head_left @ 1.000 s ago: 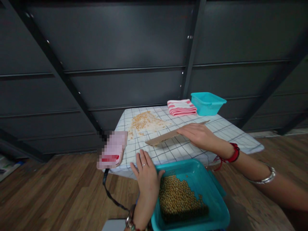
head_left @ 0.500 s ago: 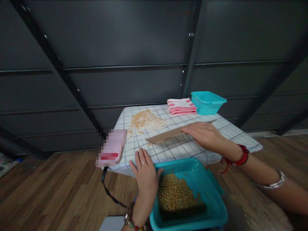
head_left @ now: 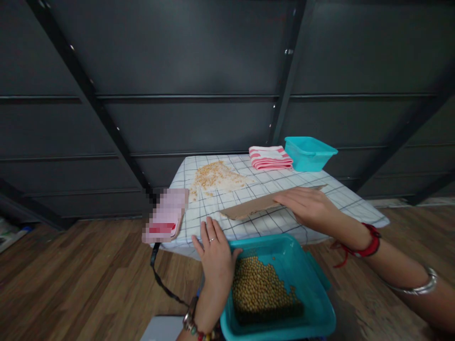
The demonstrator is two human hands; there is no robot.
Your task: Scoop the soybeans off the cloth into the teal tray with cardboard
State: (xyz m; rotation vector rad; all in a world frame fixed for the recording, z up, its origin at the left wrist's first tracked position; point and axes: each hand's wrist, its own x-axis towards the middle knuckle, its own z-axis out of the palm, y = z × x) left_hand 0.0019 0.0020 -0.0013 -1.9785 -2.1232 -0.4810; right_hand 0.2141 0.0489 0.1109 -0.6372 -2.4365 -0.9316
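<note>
One pink phone is laid at the left edge of the tabletop, with a black strap hung below; if the strap were snagged, the phone could be dragged off. To its right, toward the far side, yellowish grains in pale powder are strewn over the checked cloth, and could be scattered further if the cloth were tugged. By the near edge, the left hand is spread with nothing grasped, its fingers laid over the cloth's border and its thumb placed at the rim of a teal basin; whether the basin is steadied by it cannot be told. Tan beans are heaped mostly in the basin's left part, where strays and powder could be mixed in by a careless sweep. Beyond the basin, a cardboard sheet is tilted low over the cloth; its free left end could be bent by hard pressure, and grains could be missed beneath its ragged lower edge. Behind it, a folded striped towel is set beside a turquoise tub. The sheet's upper edge is clasped by the right hand, well apart from the left; by loose cords on its red wristband, the basin could be caught
</note>
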